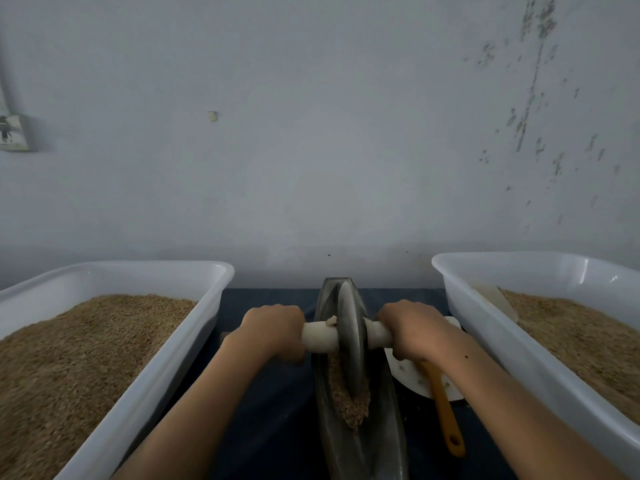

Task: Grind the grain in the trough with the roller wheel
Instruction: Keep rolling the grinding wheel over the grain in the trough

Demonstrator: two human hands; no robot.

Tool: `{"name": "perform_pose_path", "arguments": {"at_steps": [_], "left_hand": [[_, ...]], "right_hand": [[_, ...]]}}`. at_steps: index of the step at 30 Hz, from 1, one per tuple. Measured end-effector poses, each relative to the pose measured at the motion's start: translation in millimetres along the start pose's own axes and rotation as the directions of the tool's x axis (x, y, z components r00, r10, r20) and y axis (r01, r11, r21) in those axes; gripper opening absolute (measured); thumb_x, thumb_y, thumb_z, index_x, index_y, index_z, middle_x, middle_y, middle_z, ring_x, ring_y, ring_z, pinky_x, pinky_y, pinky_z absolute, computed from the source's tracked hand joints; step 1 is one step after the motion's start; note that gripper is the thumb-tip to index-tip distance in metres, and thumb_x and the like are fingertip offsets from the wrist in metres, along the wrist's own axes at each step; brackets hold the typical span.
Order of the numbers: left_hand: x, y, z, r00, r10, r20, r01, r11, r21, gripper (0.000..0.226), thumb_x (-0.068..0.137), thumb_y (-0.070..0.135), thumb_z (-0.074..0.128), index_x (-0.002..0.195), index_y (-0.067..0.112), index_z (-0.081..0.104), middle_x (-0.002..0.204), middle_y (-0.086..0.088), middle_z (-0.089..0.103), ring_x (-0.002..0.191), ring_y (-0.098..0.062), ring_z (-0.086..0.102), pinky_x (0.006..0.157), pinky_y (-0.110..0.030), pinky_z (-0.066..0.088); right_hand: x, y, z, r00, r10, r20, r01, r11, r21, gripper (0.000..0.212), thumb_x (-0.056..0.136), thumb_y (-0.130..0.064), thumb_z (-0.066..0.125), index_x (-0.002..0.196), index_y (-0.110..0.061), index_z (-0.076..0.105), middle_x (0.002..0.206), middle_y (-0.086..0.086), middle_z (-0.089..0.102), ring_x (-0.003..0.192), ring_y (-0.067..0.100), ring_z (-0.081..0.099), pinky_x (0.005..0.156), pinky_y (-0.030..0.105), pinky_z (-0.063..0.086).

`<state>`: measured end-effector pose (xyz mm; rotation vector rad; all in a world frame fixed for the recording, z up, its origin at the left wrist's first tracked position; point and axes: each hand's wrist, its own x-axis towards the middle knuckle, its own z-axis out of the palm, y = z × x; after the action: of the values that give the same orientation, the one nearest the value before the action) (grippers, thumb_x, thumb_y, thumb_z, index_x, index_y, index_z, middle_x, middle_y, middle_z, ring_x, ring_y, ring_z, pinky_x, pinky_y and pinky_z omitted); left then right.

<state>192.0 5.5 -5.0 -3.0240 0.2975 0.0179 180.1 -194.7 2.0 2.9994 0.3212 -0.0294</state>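
The left hand (273, 332) and the right hand (414, 330) each curl tight round one end of the white axle (320, 336) of the roller wheel (351, 336), which stands on edge in the long metal trough (384, 420) at the middle of the dark surface (273, 410), between two white tubs. The grain (348, 400) lies heaped along the trough's near half. Good grinding probably means equal downward pressure from both hands, an upright wheel, and long strokes through that heap without spilling over the rim.

Two white plastic tubs, the left tub (194, 344) and the right tub (485, 327), flank a dark desk (270, 410). An orange-handled utensil (445, 410) lies on a white plate (408, 375).
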Motion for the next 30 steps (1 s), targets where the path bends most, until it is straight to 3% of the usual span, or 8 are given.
{"name": "perform_pose_path", "arguments": {"at_steps": [5,8,12,17,20,24,30], "left_hand": [[2,2,9,0.959,-0.014,-0.284,0.025,0.999,0.036,0.027,0.084,0.033,0.059,0.109,0.025,0.056,0.099,0.002,0.062,0.088,-0.018,0.058,0.069,-0.030,0.036],[2,2,12,0.930,-0.028,-0.368,0.027,1.000,-0.006,0.023,0.086,0.034,0.057,0.108,0.027,0.055,0.099,0.003,0.062,0.089,-0.016,0.057,0.068,-0.028,0.033],[2,1,8,0.971,-0.006,-0.239,0.013,1.000,0.028,0.032,0.084,0.033,0.062,0.113,0.023,0.056,0.103,0.001,0.062,0.091,-0.017,0.058,0.070,-0.028,0.036],[-1,-3,1,0.999,0.018,0.049,-0.017,0.999,-0.031,0.049,0.075,0.034,0.072,0.119,0.019,0.055,0.105,-0.001,0.063,0.085,-0.016,0.053,0.072,-0.030,0.040],[-2,-4,0,0.995,0.027,0.099,-0.021,0.998,-0.056,0.049,0.075,0.034,0.073,0.118,0.019,0.056,0.098,0.001,0.060,0.082,-0.015,0.052,0.072,-0.030,0.040],[-2,0,1,1.000,-0.006,-0.020,0.006,1.000,-0.002,0.044,0.077,0.035,0.070,0.116,0.019,0.056,0.098,0.001,0.061,0.082,-0.016,0.052,0.071,-0.030,0.038],[-1,5,12,0.936,-0.032,-0.350,0.046,0.998,0.033,0.027,0.087,0.031,0.058,0.113,0.023,0.054,0.104,-0.001,0.062,0.095,-0.020,0.059,0.071,-0.029,0.036]], "right_hand": [[4,-4,8,0.978,0.038,-0.206,-0.038,0.999,0.005,0.026,0.089,-0.009,0.055,0.112,-0.020,0.055,0.110,0.002,0.062,0.101,0.023,0.059,0.077,0.030,0.036],[4,-5,11,0.957,0.028,-0.290,-0.027,1.000,0.007,0.020,0.091,-0.010,0.051,0.108,-0.020,0.049,0.111,0.001,0.062,0.102,0.023,0.058,0.084,0.032,0.037],[0,-3,4,0.988,0.008,-0.155,-0.007,1.000,0.008,0.029,0.089,-0.009,0.057,0.115,-0.018,0.051,0.114,0.004,0.061,0.105,0.024,0.058,0.086,0.034,0.040],[-7,3,0,0.998,-0.055,-0.019,0.055,0.998,0.012,0.031,0.085,-0.007,0.056,0.115,-0.016,0.058,0.107,0.006,0.062,0.093,0.023,0.060,0.068,0.029,0.038],[-7,3,-2,0.997,-0.065,0.035,0.064,0.997,0.035,0.031,0.084,-0.008,0.057,0.115,-0.016,0.059,0.102,0.005,0.063,0.083,0.020,0.057,0.063,0.027,0.036],[-1,2,2,1.000,-0.021,-0.015,0.022,0.999,0.035,0.034,0.085,-0.008,0.056,0.117,-0.018,0.058,0.107,0.005,0.063,0.093,0.022,0.061,0.071,0.030,0.040],[4,-3,12,0.959,0.008,-0.284,-0.008,1.000,0.003,0.024,0.090,-0.007,0.049,0.111,-0.019,0.049,0.110,0.002,0.062,0.103,0.024,0.058,0.074,0.031,0.032]]}}
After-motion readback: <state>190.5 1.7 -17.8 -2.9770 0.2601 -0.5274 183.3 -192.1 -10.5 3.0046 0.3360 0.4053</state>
